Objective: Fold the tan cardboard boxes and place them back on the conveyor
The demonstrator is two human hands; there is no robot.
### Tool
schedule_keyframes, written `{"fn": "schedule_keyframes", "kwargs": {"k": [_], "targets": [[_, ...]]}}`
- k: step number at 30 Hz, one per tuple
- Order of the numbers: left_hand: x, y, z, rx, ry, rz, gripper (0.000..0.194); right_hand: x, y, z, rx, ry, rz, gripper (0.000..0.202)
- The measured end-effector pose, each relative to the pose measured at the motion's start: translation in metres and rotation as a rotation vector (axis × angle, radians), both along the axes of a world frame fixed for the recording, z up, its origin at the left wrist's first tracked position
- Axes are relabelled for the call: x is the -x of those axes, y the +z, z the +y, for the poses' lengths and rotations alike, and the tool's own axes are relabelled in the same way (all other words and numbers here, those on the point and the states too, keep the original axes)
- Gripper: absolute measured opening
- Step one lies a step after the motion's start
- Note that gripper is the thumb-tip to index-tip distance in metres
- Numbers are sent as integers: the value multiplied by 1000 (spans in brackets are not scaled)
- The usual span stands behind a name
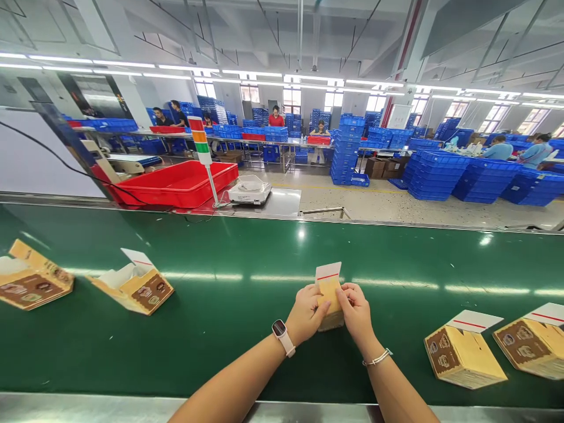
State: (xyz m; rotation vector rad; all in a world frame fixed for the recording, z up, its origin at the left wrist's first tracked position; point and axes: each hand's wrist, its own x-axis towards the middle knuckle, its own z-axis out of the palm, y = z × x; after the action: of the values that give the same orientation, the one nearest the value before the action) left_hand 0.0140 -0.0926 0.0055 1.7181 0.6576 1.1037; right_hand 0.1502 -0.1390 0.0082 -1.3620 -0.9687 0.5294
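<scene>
Both hands are on a small yellow cardboard box [329, 292] over the middle of the green conveyor belt [247, 358]. A white flap with a red line stands up at the box's far end. My left hand [306, 314] grips the left side, its thumb lying across the yellow panel. My right hand [356, 311] closes on the right side, thumb against the edge and fingers partly hidden behind. The lower part of the box shows between the wrists.
Two boxes with gaping tops, one brown-fronted box [150, 291] and another [37, 285], stand left. Rightward are two more boxes, the nearer box [467, 352] with its white flap raised. Beyond the belt stand a red bin [185, 182], a white scale [249, 191] and a signal light [200, 141].
</scene>
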Motion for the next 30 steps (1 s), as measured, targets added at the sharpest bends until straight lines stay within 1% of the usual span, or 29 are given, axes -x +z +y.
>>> {"fn": "schedule_keyframes", "kwargs": {"k": [3,5,7,10,14,16,18,19,20,21,22,23,24,25,26,27,28,29,30], "targets": [[-10,-5,-4,231,89,-108,27,-6,-2,-3,51,-59,8,51],[-18,-7,-2,382,106,-142,30,-7,-6,-6,87,-122,41,43],[-23,-6,1,488,45,-124,34,-7,-10,-9,126,-166,94,39],[-33,1,5,620,-60,-84,31,-7,-14,-11,181,-176,187,43],[-51,10,7,694,-119,-28,30,-15,-13,-10,194,-195,242,44],[-58,13,5,681,-100,-12,31,-20,-11,-10,188,-206,249,47],[-54,16,1,639,-42,-15,36,-24,-10,-14,173,-229,249,50],[-46,17,-2,597,-5,-20,39,-24,-10,-18,159,-251,243,52],[-34,18,-4,520,40,-24,42,-23,-9,-23,139,-280,234,54],[-19,18,-6,406,99,-28,43,-22,-9,-29,116,-313,223,56],[1,17,-6,253,178,-28,43,-20,-8,-36,91,-345,211,58],[23,16,-5,70,293,-29,44,-18,-8,-43,51,-376,195,59],[49,14,-2,-96,455,-33,47,-16,-7,-50,-11,-403,168,58],[76,12,3,-223,652,-28,53,-14,-5,-57,-91,-420,123,56],[103,10,9,-291,874,-14,62,-12,-4,-62,-184,-425,59,53],[131,8,16,-316,1085,14,73,-10,-2,-66,-284,-416,-21,50],[158,7,24,-305,1237,64,85,-8,-1,-68,-383,-394,-107,47],[182,5,33,-260,1364,111,94,-5,1,-69,-475,-363,-178,44],[204,4,41,-188,1455,149,101,-1,4,-68,-550,-324,-227,42]]}}
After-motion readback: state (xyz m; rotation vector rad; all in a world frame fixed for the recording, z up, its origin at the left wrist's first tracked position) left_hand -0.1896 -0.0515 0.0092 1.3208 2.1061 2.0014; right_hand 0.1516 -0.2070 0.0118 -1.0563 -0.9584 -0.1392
